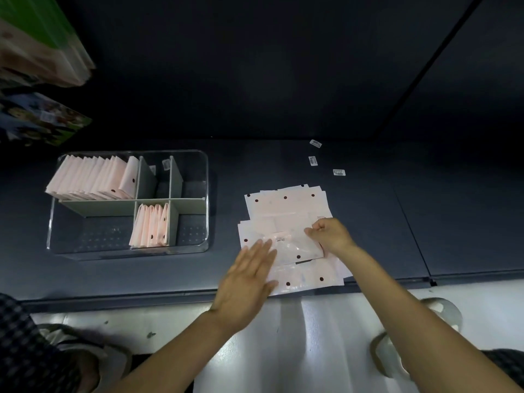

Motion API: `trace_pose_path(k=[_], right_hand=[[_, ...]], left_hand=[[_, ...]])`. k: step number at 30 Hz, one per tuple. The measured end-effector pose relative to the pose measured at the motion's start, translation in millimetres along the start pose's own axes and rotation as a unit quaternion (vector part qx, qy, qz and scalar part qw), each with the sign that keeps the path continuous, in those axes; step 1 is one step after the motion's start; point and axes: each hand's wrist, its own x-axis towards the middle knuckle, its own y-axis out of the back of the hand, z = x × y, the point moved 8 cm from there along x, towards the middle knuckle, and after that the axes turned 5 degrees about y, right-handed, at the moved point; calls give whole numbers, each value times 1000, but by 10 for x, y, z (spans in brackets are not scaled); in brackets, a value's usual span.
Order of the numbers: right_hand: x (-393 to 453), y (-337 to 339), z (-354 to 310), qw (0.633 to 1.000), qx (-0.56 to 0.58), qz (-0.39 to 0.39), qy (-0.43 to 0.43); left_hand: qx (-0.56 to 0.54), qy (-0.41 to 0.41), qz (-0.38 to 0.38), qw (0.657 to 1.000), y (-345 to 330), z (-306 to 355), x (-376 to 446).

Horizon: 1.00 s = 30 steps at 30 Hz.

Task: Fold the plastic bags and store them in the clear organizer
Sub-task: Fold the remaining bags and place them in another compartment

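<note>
The left hand (249, 282) lies flat and open on the pile of pink dotted plastic bags (286, 211). The right hand (330, 235) pinches the top bag (295, 248). Folded bags (90, 178) stand in the clear organizer (198, 245) nearby.

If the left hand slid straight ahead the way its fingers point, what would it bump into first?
The flat left hand points up and right across the pile of pale pink dotted plastic bags. It would probably meet the right hand, pinching the top bag, first, though depth is unclear.

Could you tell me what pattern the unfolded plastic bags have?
Pale pink with dark dots, seen in the head view: plastic bags.
</note>
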Motion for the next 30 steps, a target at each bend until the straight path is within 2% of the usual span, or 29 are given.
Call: trace_pose_path(k=[4, 8, 10, 12, 14, 15, 16, 18, 19, 21, 23, 25, 27, 30], right_hand=[[17, 13, 9, 1000, -17, 15, 2], [5, 19, 34, 1000, -9, 24, -11], [-27, 34, 16, 999, -6, 32, -13], [-131, 79, -50, 996, -32, 81, -4], [-351, 112, -197, 976, -127, 165, 59], [-500, 44, -342, 958, -180, 184, 131], [-658, -105, -487, 935, -221, 170, 219], [-946, -529, -611, 880, -280, 74, 376], [-1034, -735, -553, 863, -310, 0, 400], [-1069, -875, -285, 859, -355, -91, 357], [-1014, -720, -9, 865, -377, -89, 318], [-1006, -490, 204, 856, -411, -80, 303], [-1033, -259, 267, 837, -442, -44, 318], [-1016, -58, 110, 847, -409, -15, 339]], left_hand=[[100, -10, -83, 991, -224, -47, -135], [134, 7, -138, 981, -322, -140, -176], [128, -14, -152, 980, -387, -137, -180], [119, -21, -170, 978, -433, -131, -196], [121, -19, -168, 978, -437, -124, -192], [122, -16, -168, 978, -440, -124, -188], [122, -15, -167, 978, -442, -122, -181], [122, -12, -170, 978, -451, -124, -178], [120, -9, -173, 978, -455, -128, -175], [116, -4, -178, 977, -457, -141, -170], [115, 0, -178, 977, -448, -155, -164], [107, 4, -181, 978, -428, -173, -164], [97, 10, -178, 979, -389, -206, -129], [88, 15, -186, 979, -304, -247, -9]])
